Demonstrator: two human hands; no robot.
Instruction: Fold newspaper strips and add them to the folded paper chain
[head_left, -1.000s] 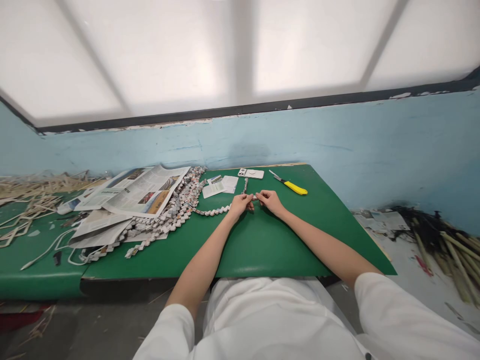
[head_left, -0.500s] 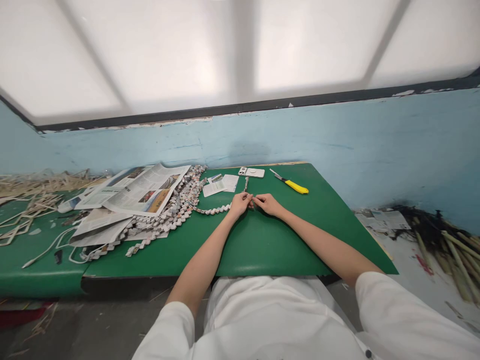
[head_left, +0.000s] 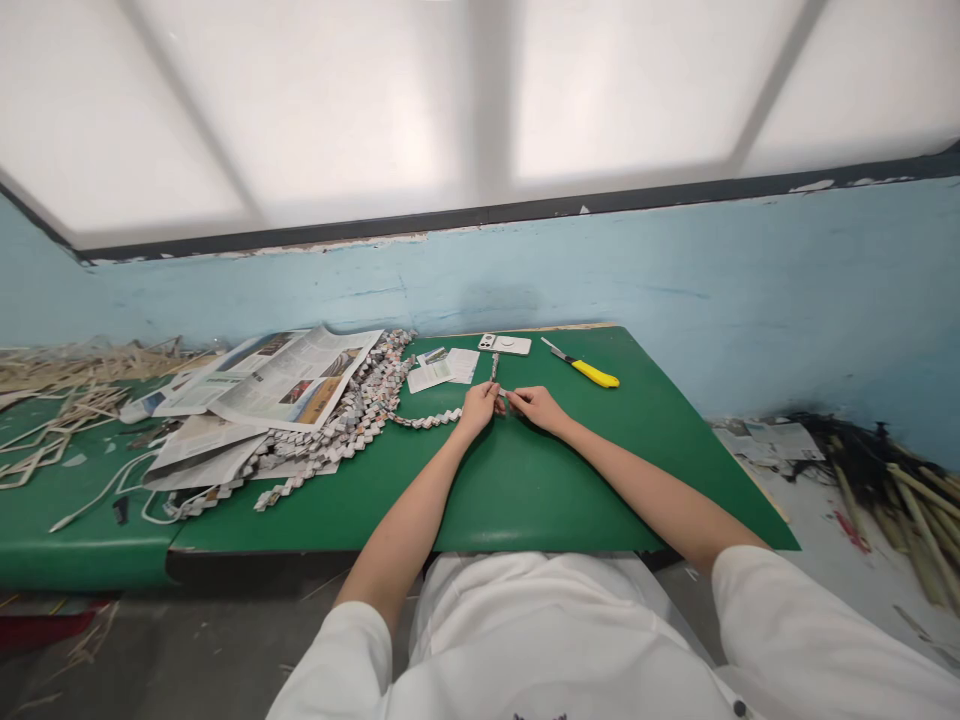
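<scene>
On the green table, a folded-paper chain [head_left: 427, 421] runs from the big pile of woven paper chains [head_left: 360, 405] to my left hand [head_left: 478, 408], whose fingers are closed on it. A short piece of folded paper stands up above that hand. My right hand [head_left: 537, 408] is just to the right, its thumb and fingers pinched on a small paper strip [head_left: 505, 394] between the two hands. Small cut papers [head_left: 463, 366] lie behind my left hand.
A white phone [head_left: 511, 345] lies near the back edge, with a yellow-handled knife [head_left: 596, 374] to its right. Newspapers [head_left: 300, 385] cover the pile at left, beside a white cable [head_left: 90, 510] and thin strips. Sticks [head_left: 919, 530] lie beyond the right edge.
My hands have come slightly apart at the fingertips, and a bit of pale paper now shows between them. The rest of the scene is nearly the same.
</scene>
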